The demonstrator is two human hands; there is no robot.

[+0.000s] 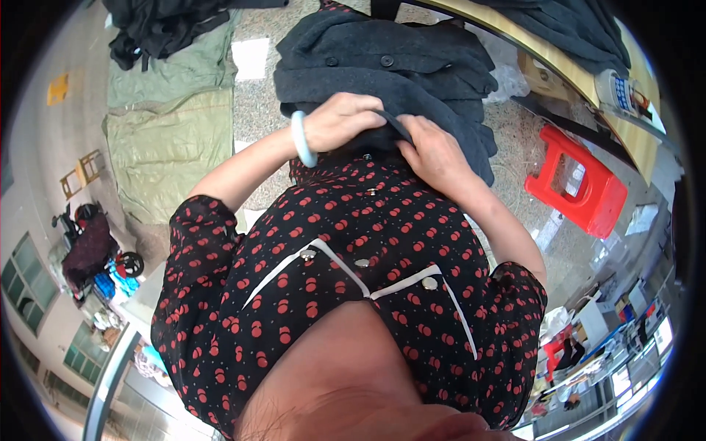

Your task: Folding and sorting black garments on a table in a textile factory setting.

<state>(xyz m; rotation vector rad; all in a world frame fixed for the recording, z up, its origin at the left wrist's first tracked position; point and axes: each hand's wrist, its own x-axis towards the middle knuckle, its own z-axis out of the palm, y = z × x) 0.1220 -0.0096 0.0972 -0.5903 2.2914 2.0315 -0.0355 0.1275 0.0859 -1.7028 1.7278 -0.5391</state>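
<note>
A dark grey coat (375, 77) with black buttons lies bunched in front of me, close to my body. My left hand (340, 121), with a pale bangle (301, 138) on its wrist, pinches a folded edge of the coat between thumb and fingers. Just to the right, my right hand (439, 153) closes on the same edge. A narrow dark fold (395, 125) of cloth stretches between the two hands. The right fingertips are partly hidden behind the fabric.
At right a red plastic stool (577, 180) lies beside a wooden table (638, 147) holding a container (612, 90) and dark cloth. Green woven sacks (173, 151) spread over the floor at left, with black garments (165, 29) beyond. A parked scooter (92, 246) stands farther left.
</note>
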